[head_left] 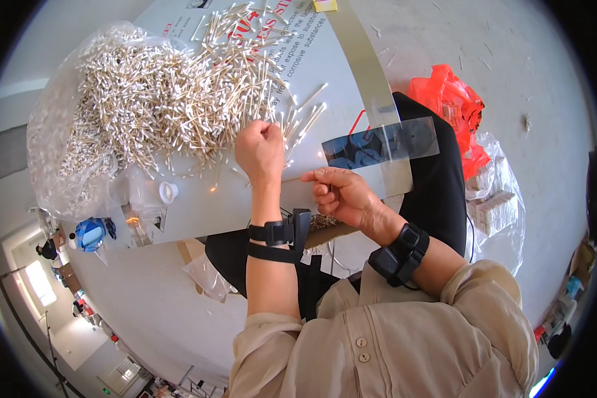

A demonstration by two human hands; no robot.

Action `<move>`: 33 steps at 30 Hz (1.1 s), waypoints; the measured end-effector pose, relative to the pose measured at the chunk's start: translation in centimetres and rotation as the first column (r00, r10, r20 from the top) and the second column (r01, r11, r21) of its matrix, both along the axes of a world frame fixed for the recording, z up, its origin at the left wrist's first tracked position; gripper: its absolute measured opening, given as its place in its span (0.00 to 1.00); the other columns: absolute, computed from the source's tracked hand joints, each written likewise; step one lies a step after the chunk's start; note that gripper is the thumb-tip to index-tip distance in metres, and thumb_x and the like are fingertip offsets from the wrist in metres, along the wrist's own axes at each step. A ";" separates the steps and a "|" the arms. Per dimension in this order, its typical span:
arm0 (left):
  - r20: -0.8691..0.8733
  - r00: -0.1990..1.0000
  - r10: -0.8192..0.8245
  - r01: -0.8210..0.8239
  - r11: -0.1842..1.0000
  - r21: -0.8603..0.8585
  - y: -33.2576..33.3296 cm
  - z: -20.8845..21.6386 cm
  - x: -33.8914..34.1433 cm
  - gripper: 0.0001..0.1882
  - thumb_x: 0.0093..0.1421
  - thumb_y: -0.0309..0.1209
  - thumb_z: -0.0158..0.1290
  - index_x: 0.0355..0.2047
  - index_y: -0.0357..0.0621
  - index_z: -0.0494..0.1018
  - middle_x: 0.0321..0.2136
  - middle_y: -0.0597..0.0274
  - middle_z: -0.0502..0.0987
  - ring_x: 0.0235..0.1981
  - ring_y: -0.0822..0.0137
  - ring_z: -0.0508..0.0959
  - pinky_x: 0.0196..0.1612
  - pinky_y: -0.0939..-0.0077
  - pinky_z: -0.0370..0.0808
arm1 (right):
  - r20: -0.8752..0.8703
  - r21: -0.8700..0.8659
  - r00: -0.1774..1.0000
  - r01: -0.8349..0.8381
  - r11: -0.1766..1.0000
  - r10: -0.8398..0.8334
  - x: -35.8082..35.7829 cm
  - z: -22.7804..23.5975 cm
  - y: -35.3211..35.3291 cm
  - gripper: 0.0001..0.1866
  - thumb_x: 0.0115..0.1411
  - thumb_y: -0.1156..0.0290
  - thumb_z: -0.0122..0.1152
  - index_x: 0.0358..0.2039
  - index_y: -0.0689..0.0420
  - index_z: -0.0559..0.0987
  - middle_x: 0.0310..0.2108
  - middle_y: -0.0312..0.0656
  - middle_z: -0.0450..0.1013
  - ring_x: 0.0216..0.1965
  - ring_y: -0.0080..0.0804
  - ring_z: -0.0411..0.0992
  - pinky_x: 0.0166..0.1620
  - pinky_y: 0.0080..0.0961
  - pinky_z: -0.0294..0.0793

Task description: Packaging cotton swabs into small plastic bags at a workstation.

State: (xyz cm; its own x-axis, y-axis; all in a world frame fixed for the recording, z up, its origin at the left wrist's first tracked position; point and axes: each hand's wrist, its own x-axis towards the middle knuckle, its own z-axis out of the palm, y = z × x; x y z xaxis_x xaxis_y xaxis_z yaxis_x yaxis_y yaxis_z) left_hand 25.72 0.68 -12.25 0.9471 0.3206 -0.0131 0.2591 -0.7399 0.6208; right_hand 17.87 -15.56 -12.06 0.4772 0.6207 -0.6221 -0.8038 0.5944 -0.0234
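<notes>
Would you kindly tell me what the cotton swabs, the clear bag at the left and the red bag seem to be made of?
Cotton swabs: matte white tips, probably cotton fibre, on slim pale tan sticks that look like wood, though paper is possible.
Clear bag: apparently thin, glossy plastic film, given its transparency and wrinkles.
Red bag: likely thin plastic too, judging by its sheen and crumpled folds.
</notes>
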 end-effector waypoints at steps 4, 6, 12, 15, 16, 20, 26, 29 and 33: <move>0.038 0.996 0.086 -0.073 0.960 -0.272 0.3 1.6 -2.1 0.11 0.52 0.31 0.61 0.22 0.35 0.75 0.12 0.64 0.71 0.15 0.72 0.69 0.21 0.74 0.64 | 0.012 0.205 0.995 0.094 0.974 -0.099 -0.4 -1.6 -0.2 0.16 0.68 0.66 0.48 0.45 0.66 0.74 0.24 0.32 0.68 0.22 0.19 0.61 0.25 0.15 0.61; -0.042 0.998 0.048 -0.060 0.925 -0.375 0.3 3.2 -4.0 0.10 0.54 0.28 0.61 0.22 0.34 0.74 0.13 0.71 0.67 0.17 0.80 0.63 0.21 0.81 0.61 | 0.018 0.189 0.991 0.124 0.974 -0.130 -0.6 -1.5 0.0 0.19 0.68 0.62 0.48 0.48 0.67 0.73 0.29 0.37 0.71 0.28 0.24 0.67 0.32 0.19 0.68; -0.145 0.982 -0.119 0.055 0.922 -0.382 -0.4 5.9 -10.1 0.09 0.55 0.29 0.63 0.31 0.35 0.76 0.16 0.70 0.70 0.19 0.81 0.64 0.23 0.81 0.62 | 0.005 0.242 0.969 0.237 0.941 -0.246 -0.4 -0.4 0.5 0.32 0.69 0.49 0.45 0.56 0.68 0.68 0.49 0.51 0.73 0.51 0.40 0.72 0.56 0.35 0.72; -0.018 0.998 -0.057 0.042 0.879 -0.474 0.9 5.2 -10.2 0.07 0.56 0.26 0.61 0.30 0.35 0.76 0.17 0.69 0.70 0.20 0.82 0.66 0.24 0.83 0.64 | -0.005 0.288 0.968 0.243 0.926 -0.253 -0.5 -0.6 0.6 0.35 0.68 0.46 0.45 0.57 0.69 0.67 0.53 0.53 0.70 0.54 0.41 0.71 0.58 0.36 0.71; -0.039 0.997 -0.063 0.037 0.879 -0.476 1.2 4.9 -9.9 0.03 0.58 0.23 0.58 0.30 0.35 0.76 0.17 0.68 0.72 0.20 0.80 0.68 0.25 0.81 0.66 | -0.012 0.280 0.967 0.246 0.928 -0.253 -0.5 -0.6 0.8 0.34 0.68 0.48 0.45 0.57 0.69 0.67 0.53 0.54 0.70 0.54 0.42 0.71 0.58 0.36 0.70; 0.053 0.996 -0.073 0.084 0.962 -0.260 1.9 2.0 -8.9 0.01 0.58 0.21 0.55 0.29 0.35 0.75 0.20 0.64 0.75 0.21 0.74 0.72 0.27 0.77 0.70 | 0.002 0.167 0.966 0.256 0.952 -0.260 -1.1 -0.6 1.2 0.27 0.68 0.54 0.48 0.54 0.68 0.70 0.49 0.51 0.73 0.51 0.40 0.72 0.56 0.33 0.72; -0.032 0.994 0.101 -0.104 0.982 -0.157 3.9 1.7 -8.0 0.02 0.56 0.22 0.56 0.30 0.37 0.74 0.22 0.59 0.76 0.22 0.71 0.73 0.29 0.74 0.71 | 0.065 0.195 0.974 0.201 0.960 -0.217 -2.1 -3.2 -0.3 0.20 0.69 0.60 0.47 0.45 0.65 0.76 0.40 0.45 0.76 0.40 0.33 0.74 0.45 0.27 0.74; -0.154 0.985 0.084 -0.086 0.996 -0.003 3.0 1.6 -7.2 0.03 0.55 0.23 0.56 0.31 0.39 0.74 0.23 0.58 0.75 0.24 0.64 0.75 0.31 0.68 0.72 | 0.054 0.192 0.978 0.186 0.964 -0.199 -2.2 -3.3 0.0 0.20 0.69 0.59 0.47 0.44 0.65 0.76 0.40 0.46 0.76 0.40 0.34 0.74 0.45 0.28 0.75; -0.014 1.000 0.012 -0.009 0.981 0.194 2.7 1.2 -7.1 0.07 0.51 0.20 0.56 0.30 0.44 0.75 0.27 0.58 0.73 0.31 0.53 0.75 0.34 0.60 0.71 | 0.037 0.230 0.975 0.203 0.952 -0.217 -2.1 -2.5 0.2 0.22 0.70 0.57 0.45 0.46 0.66 0.75 0.42 0.47 0.76 0.43 0.36 0.75 0.48 0.30 0.75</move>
